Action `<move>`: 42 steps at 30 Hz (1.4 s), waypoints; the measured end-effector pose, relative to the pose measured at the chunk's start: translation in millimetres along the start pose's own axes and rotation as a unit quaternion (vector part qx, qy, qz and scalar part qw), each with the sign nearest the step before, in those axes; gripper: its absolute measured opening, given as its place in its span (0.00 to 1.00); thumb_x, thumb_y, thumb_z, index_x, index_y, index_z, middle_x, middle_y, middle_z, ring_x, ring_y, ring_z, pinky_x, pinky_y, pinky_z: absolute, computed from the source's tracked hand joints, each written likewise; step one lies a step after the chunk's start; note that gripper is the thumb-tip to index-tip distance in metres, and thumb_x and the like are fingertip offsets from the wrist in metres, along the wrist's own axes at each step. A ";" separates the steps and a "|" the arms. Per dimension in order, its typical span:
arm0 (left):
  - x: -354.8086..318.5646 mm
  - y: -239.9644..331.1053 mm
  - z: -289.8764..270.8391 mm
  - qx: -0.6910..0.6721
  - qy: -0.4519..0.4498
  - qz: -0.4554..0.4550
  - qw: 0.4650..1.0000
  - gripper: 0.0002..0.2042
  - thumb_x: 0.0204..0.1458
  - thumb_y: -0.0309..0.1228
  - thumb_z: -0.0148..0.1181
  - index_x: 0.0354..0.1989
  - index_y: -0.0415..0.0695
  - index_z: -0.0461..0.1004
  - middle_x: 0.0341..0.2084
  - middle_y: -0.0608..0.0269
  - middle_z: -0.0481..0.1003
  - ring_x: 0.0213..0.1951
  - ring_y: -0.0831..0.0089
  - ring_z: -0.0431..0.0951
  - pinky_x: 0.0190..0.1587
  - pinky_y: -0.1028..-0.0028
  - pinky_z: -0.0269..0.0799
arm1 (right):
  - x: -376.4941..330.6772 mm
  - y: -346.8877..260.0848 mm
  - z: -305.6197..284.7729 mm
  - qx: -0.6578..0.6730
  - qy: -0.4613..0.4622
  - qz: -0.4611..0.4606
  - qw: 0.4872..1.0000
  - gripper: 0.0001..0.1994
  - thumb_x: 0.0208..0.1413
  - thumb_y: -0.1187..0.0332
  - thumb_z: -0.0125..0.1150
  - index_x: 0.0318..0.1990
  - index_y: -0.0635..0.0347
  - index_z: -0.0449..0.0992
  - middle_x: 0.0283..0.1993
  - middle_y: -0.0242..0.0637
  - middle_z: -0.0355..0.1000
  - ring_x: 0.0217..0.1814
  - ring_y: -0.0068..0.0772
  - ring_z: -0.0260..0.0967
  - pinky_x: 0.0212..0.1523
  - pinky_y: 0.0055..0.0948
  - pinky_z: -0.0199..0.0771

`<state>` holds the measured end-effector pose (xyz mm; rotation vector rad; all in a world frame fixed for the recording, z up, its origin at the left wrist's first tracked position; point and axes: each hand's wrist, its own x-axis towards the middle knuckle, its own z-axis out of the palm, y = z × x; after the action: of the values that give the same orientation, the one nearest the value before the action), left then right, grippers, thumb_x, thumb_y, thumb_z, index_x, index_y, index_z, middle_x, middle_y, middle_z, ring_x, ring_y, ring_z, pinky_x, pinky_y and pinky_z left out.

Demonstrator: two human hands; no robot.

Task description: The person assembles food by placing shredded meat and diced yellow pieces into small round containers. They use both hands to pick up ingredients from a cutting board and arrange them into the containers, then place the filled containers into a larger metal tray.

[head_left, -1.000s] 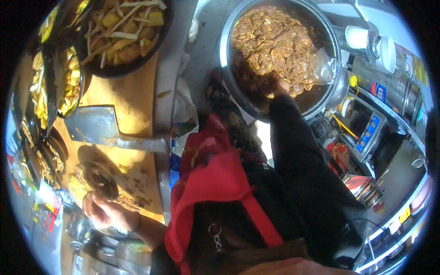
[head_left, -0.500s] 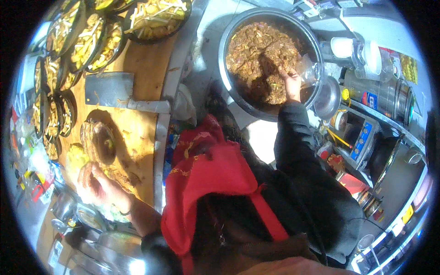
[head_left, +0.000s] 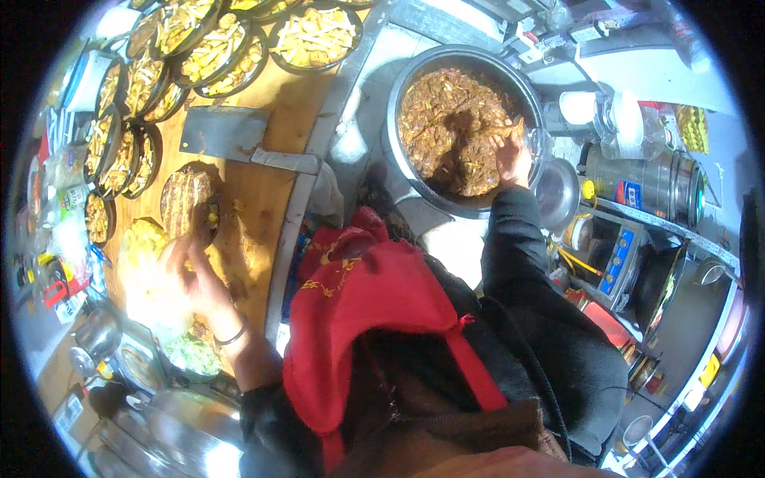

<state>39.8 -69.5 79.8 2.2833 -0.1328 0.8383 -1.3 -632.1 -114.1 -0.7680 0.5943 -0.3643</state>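
Note:
My right hand reaches into a large metal basin of brown, sauce-coated meat. Its fingers are closed on a piece of meat near the basin's right side. On the left, my left hand hovers over the wooden board, fingers loosely bent and apart, with nothing visible in them. Bright glare washes out part of that hand. Just beyond it stands a dark bowl with browned, striped slices. Yellow chunks lie beside the bowl. A cleaver rests flat on the board farther off.
Several dark bowls of yellow chunks and pale strips crowd the board's far left. Shredded greens sit near my left wrist. A metal lid or pan is beside the basin. At right are a steel pot and a shelf.
The view has shifted, so the board and bowls appear farther right. My left hand has drawn closer to the bowl of slices. My right hand stays in the basin, its fingers now pinching meat.

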 end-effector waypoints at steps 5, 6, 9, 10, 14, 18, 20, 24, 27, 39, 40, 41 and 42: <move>3.9 22.3 13.7 -0.083 -0.039 -0.011 0.996 0.09 0.43 0.14 0.59 0.34 0.37 0.74 0.31 0.57 0.74 0.35 0.69 0.74 0.36 0.76 0.71 | -48.5 -21.8 84.6 0.036 -0.118 0.053 0.991 0.22 0.58 0.65 0.50 0.59 0.61 0.59 0.60 0.43 0.60 0.60 0.44 0.58 0.58 0.48 0.60; 1.3 29.0 15.2 -0.118 -0.058 -0.059 0.990 0.08 0.44 0.14 0.57 0.33 0.37 0.74 0.31 0.57 0.74 0.35 0.70 0.74 0.36 0.77 0.71 | -59.7 -22.6 108.8 0.048 -0.129 0.070 0.988 0.20 0.57 0.65 0.50 0.56 0.61 0.63 0.58 0.47 0.63 0.56 0.44 0.64 0.52 0.48 0.69; 3.0 36.3 21.0 -0.188 -0.142 -0.160 0.959 0.07 0.47 0.22 0.59 0.35 0.39 0.76 0.35 0.59 0.74 0.35 0.73 0.74 0.37 0.77 0.70 | -102.0 -17.0 186.5 0.067 -0.243 0.145 0.957 0.21 0.58 0.64 0.49 0.57 0.64 0.61 0.53 0.49 0.66 0.54 0.45 0.67 0.53 0.45 0.69; -3.3 41.0 19.9 -0.216 -0.172 -0.234 0.932 0.10 0.48 0.26 0.60 0.39 0.39 0.75 0.37 0.60 0.74 0.37 0.74 0.74 0.39 0.77 0.70 | -118.0 -11.0 213.3 0.059 -0.261 0.180 0.946 0.22 0.58 0.64 0.49 0.57 0.65 0.60 0.52 0.50 0.67 0.53 0.46 0.67 0.53 0.45 0.69; -23.8 41.8 -2.6 -0.384 -0.236 -0.280 0.848 0.21 0.46 0.27 0.63 0.51 0.39 0.69 0.40 0.64 0.74 0.41 0.77 0.73 0.44 0.77 0.70 | -195.1 31.6 310.3 -0.034 -0.396 0.279 0.874 0.22 0.58 0.65 0.49 0.57 0.68 0.59 0.49 0.53 0.68 0.52 0.47 0.68 0.52 0.43 0.70; -55.4 14.5 -49.3 -0.427 -0.231 -0.373 0.791 0.18 0.44 0.25 0.62 0.46 0.42 0.72 0.32 0.66 0.75 0.34 0.82 0.72 0.37 0.78 0.70 | -261.8 100.5 376.3 -0.212 -0.502 0.331 0.771 0.22 0.59 0.65 0.47 0.57 0.69 0.59 0.47 0.51 0.70 0.49 0.41 0.70 0.50 0.37 0.71; -75.8 -5.2 -68.2 -0.380 -0.188 -0.425 0.799 0.15 0.43 0.23 0.60 0.43 0.40 0.73 0.31 0.67 0.75 0.33 0.81 0.72 0.36 0.78 0.70 | -288.8 134.5 390.9 -0.332 -0.557 0.271 0.711 0.19 0.58 0.63 0.49 0.53 0.64 0.66 0.45 0.43 0.72 0.47 0.35 0.71 0.47 0.35 0.71; -130.6 -34.9 -85.2 -0.377 0.000 -0.420 0.826 0.12 0.47 0.23 0.58 0.41 0.38 0.72 0.33 0.65 0.75 0.31 0.78 0.73 0.35 0.76 0.71 | -340.9 212.0 400.8 -0.497 -0.703 -0.069 0.504 0.18 0.50 0.61 0.59 0.46 0.62 0.73 0.44 0.48 0.72 0.46 0.44 0.70 0.48 0.36 0.69; -167.3 -51.6 -83.8 -0.480 0.084 -0.500 0.716 0.11 0.50 0.23 0.55 0.43 0.38 0.72 0.37 0.60 0.75 0.37 0.72 0.75 0.41 0.72 0.73 | -361.4 243.9 394.1 -0.556 -0.699 -0.180 0.412 0.21 0.43 0.58 0.64 0.41 0.64 0.73 0.42 0.53 0.71 0.45 0.52 0.68 0.48 0.36 0.68; -183.9 -57.8 -75.6 -0.616 0.206 -0.511 0.563 0.12 0.47 0.23 0.59 0.41 0.38 0.71 0.32 0.63 0.75 0.32 0.74 0.76 0.35 0.76 0.73 | -307.8 259.1 343.0 -0.524 -0.669 0.186 0.492 0.11 0.55 0.77 0.50 0.47 0.63 0.68 0.34 0.31 0.73 0.28 0.17 0.67 0.27 0.16 0.66; -184.6 -57.7 -75.0 -0.631 0.181 -0.501 0.564 0.15 0.47 0.28 0.60 0.44 0.39 0.70 0.35 0.62 0.76 0.34 0.72 0.77 0.37 0.76 0.74 | -306.7 257.7 342.4 -0.525 -0.656 0.187 0.510 0.11 0.55 0.76 0.49 0.46 0.62 0.68 0.32 0.29 0.71 0.27 0.16 0.65 0.25 0.15 0.65; -186.9 -56.2 -73.0 -0.618 0.179 -0.477 0.599 0.16 0.47 0.28 0.60 0.45 0.38 0.69 0.37 0.61 0.75 0.36 0.72 0.76 0.38 0.76 0.73 | -307.4 256.4 342.9 -0.543 -0.631 0.183 0.523 0.10 0.56 0.76 0.49 0.46 0.61 0.69 0.30 0.27 0.70 0.25 0.14 0.63 0.24 0.15 0.63; -188.5 -55.9 -69.0 -0.619 0.188 -0.484 0.589 0.16 0.48 0.29 0.60 0.46 0.38 0.69 0.38 0.61 0.75 0.37 0.71 0.76 0.39 0.75 0.73 | -309.1 254.1 343.2 -0.529 -0.626 0.195 0.539 0.09 0.56 0.75 0.49 0.45 0.62 0.69 0.29 0.26 0.69 0.25 0.15 0.63 0.24 0.16 0.63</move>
<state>-127.7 -8.2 -27.9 0.5521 0.5372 0.3217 -4.8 -119.1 7.1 -1.7291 -0.5530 1.1097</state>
